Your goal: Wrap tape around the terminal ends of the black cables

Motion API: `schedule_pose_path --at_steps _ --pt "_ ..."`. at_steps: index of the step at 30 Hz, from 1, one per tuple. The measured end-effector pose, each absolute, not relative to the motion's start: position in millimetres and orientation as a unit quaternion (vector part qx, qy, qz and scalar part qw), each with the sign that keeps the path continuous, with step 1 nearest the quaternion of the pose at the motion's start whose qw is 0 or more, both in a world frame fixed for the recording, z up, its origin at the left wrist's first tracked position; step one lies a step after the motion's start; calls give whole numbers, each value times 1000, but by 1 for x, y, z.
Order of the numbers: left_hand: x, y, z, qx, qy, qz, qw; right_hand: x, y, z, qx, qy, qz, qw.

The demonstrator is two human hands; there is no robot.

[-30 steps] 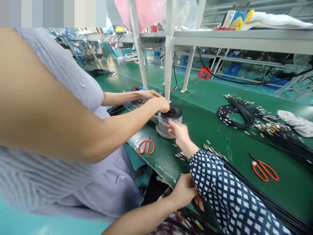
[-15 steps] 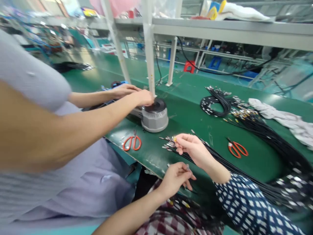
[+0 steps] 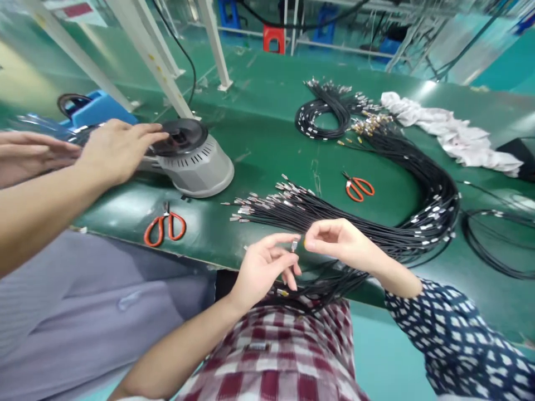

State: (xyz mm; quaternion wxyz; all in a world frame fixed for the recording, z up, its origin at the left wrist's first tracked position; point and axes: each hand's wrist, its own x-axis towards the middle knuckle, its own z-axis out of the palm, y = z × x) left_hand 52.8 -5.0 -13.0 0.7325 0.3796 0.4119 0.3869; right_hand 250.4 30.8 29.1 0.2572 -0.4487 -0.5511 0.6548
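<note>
My left hand (image 3: 265,267) pinches a small whitish cable connector (image 3: 294,245) between thumb and index finger, just above my lap. Close by on the right, my right hand (image 3: 345,245) has its thumb and index finger closed on a small yellow piece (image 3: 306,244), mostly covered by the fingertips. A short gap separates the connector from that piece. Behind both hands, a thick bundle of black cables (image 3: 355,220) lies on the green table, its pale connector ends fanned out leftward. More black cables (image 3: 330,292) rest on my lap, over the table edge.
Two red-handled snips lie on the table: one pair (image 3: 165,227) at left, another (image 3: 358,186) behind the bundle. A co-worker's hand (image 3: 119,147) is at a grey round machine (image 3: 200,164). A coiled cable bundle (image 3: 321,120) and a white cloth (image 3: 447,131) lie farther back.
The view has swung right and downward. My right hand has come down from above the cable ends to beside my left hand, bringing the yellow piece close to the connector.
</note>
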Motion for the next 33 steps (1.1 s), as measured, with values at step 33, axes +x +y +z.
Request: schedule_pose_path --at_steps 33 --pt "53 -15 -17 388 448 399 700 238 20 11 -490 -651 522 251"
